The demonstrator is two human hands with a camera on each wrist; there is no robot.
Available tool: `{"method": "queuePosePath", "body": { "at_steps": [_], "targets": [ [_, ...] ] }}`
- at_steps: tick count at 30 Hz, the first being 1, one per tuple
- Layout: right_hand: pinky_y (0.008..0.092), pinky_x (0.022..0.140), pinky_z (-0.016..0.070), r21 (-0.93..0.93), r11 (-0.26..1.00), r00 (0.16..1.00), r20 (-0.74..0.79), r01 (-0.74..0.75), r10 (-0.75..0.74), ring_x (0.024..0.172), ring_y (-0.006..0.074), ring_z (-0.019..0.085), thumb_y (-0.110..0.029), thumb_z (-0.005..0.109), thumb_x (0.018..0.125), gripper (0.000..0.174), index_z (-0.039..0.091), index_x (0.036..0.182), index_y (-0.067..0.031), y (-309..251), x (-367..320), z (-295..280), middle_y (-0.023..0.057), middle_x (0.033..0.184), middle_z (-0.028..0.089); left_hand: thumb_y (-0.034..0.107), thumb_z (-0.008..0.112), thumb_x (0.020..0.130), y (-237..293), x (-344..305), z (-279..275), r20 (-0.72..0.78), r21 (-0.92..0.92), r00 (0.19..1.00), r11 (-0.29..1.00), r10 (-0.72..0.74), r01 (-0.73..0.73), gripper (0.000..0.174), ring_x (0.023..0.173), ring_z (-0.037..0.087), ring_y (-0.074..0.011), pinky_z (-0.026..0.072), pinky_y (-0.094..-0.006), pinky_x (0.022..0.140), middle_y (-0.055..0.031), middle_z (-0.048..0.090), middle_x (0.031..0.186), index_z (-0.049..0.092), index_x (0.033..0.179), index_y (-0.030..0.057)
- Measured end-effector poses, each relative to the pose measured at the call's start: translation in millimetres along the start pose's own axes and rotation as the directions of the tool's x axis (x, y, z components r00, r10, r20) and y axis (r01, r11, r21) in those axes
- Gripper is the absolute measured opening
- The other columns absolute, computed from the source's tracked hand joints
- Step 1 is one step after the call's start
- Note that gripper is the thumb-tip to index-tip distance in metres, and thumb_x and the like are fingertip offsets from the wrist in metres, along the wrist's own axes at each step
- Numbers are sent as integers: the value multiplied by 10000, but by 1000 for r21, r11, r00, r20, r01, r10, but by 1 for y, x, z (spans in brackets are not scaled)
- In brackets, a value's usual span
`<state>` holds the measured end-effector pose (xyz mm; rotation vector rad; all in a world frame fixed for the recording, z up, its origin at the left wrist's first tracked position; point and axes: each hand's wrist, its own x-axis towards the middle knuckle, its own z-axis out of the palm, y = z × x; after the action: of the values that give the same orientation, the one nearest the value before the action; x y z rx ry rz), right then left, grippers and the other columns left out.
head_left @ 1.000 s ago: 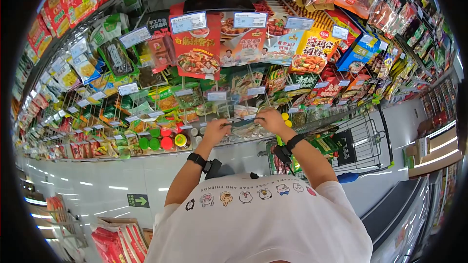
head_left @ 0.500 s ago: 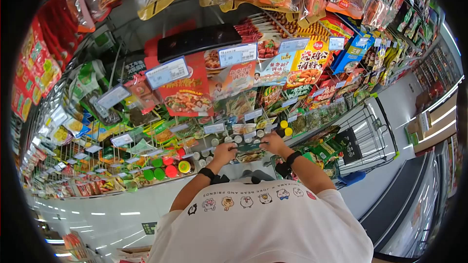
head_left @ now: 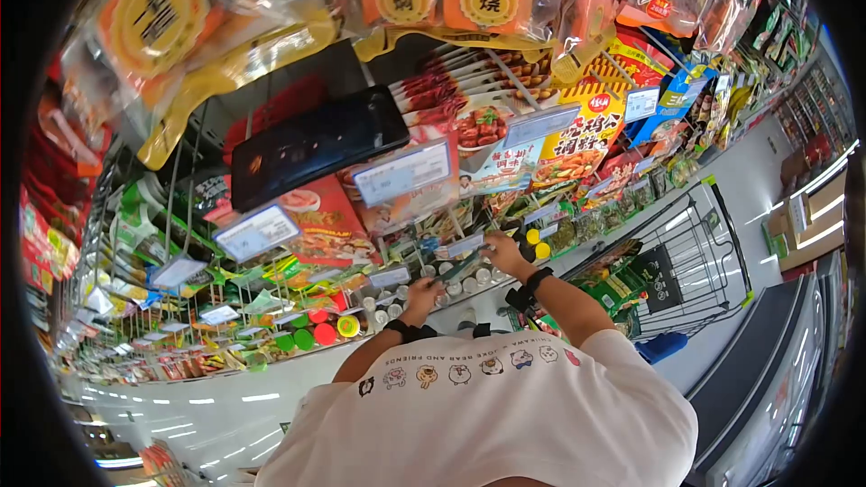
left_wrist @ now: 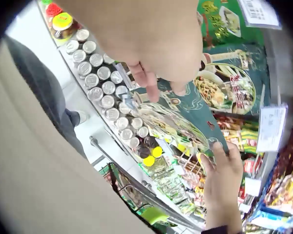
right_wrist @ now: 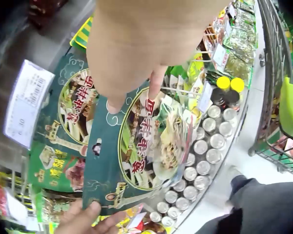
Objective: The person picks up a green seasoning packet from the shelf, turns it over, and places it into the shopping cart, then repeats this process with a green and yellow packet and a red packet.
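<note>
A dark green flat food packet (right_wrist: 105, 161) with a round food picture on its front is held by both hands in front of the rack. My left hand (head_left: 419, 298) pinches one end, thumb on the printed face in the left wrist view. The opposite end is pinched by my right hand (head_left: 508, 255). Seen from the head, the packet (head_left: 463, 265) is tilted, its right end farther out over the shelf. Behind it hangs a matching green packet (left_wrist: 229, 83) next to a price tag (left_wrist: 272, 127).
Silver-topped cans (left_wrist: 107, 87) stand in rows on the bottom shelf, beside jars with yellow lids (right_wrist: 229, 84). A shopping cart (head_left: 695, 257) stands at the right. Price tags (head_left: 403, 173) and hanging bags (head_left: 158, 13) jut out above the hands. A black flat object (head_left: 316, 146) lies on the upper packets.
The head view has come closer to the rack, so the upper bags loom larger. Both hands still hold the packet, which appears lower in the view and more slanted, right end up.
</note>
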<state>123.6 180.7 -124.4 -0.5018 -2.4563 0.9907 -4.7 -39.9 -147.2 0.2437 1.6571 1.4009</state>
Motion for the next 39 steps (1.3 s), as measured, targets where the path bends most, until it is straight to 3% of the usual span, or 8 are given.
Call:
{"method": "queuePosePath", "body": {
  "at_steps": [4, 5, 9, 16, 22, 28, 34, 39],
  "targets": [
    [334, 634, 454, 160, 981, 994, -14, -109, 113, 734, 281, 546, -73, 627, 680, 167, 582, 837, -35, -20, 12, -21, 139, 850, 533, 126, 593, 813, 19, 5, -2, 141, -386, 990, 921, -1, 56, 122, 762, 577, -142, 420, -231, 626, -45, 559, 768, 519, 791, 30],
    [299, 567, 452, 188, 981, 995, -84, -37, 53, 692, 243, 544, -31, 611, 682, 151, 576, 829, -35, -22, 14, -23, 122, 831, 525, 104, 590, 813, 15, 15, -9, 206, -413, 979, 907, 3, 84, 122, 847, 549, -165, 431, -244, 713, -74, 546, 798, 501, 764, 36],
    [289, 547, 436, 271, 962, 982, -165, -41, 88, 666, 229, 538, -10, 611, 692, 149, 562, 830, -36, -24, 22, -24, 114, 819, 515, 0, 594, 780, -1, 35, -17, 156, -775, 987, 623, 27, 105, 164, 928, 553, -238, 443, -307, 865, -130, 540, 928, 470, 884, 26],
    [300, 558, 419, 327, 939, 972, -169, -103, 165, 678, 243, 523, -13, 619, 717, 164, 535, 856, -38, -21, 39, -18, 118, 807, 504, -38, 585, 773, 29, 20, -6, 95, -872, 994, 479, -45, 105, 121, 978, 543, -256, 427, -318, 920, -109, 563, 913, 517, 854, 22],
    [315, 596, 416, 234, 972, 982, -189, 24, 21, 760, 260, 517, -19, 633, 712, 171, 526, 843, -39, -19, 52, -20, 115, 815, 510, -22, 598, 771, 20, 28, -8, 60, -879, 996, 469, -64, 83, 145, 1018, 516, -242, 414, -319, 927, -104, 560, 929, 533, 885, 39],
    [320, 633, 405, 327, 945, 988, -147, 11, 39, 738, 263, 499, -17, 634, 709, 168, 521, 832, -28, -17, 50, -22, 109, 796, 505, -2, 602, 773, 12, 32, -9, 49, -875, 998, 480, -42, 63, 144, 1006, 523, -235, 419, -321, 908, -77, 578, 937, 558, 888, 71],
    [316, 691, 412, 297, 954, 989, -128, -35, 76, 779, 251, 520, -31, 660, 695, 202, 512, 831, -9, -16, 55, -21, 107, 814, 527, -5, 603, 765, 13, 46, -14, 120, -911, 992, 402, 51, 90, 121, 896, 580, -222, 453, -321, 853, -42, 619, 843, 586, 855, 75],
    [333, 667, 425, 315, 949, 970, -237, 21, 57, 753, 287, 526, -60, 645, 710, 172, 542, 839, -11, -15, 65, -10, 127, 788, 541, -7, 614, 753, 19, 52, -12, 53, -901, 982, 433, 183, -32, 131, 890, 582, -209, 459, -314, 845, -43, 619, 864, 592, 862, 62]
  ]
}}
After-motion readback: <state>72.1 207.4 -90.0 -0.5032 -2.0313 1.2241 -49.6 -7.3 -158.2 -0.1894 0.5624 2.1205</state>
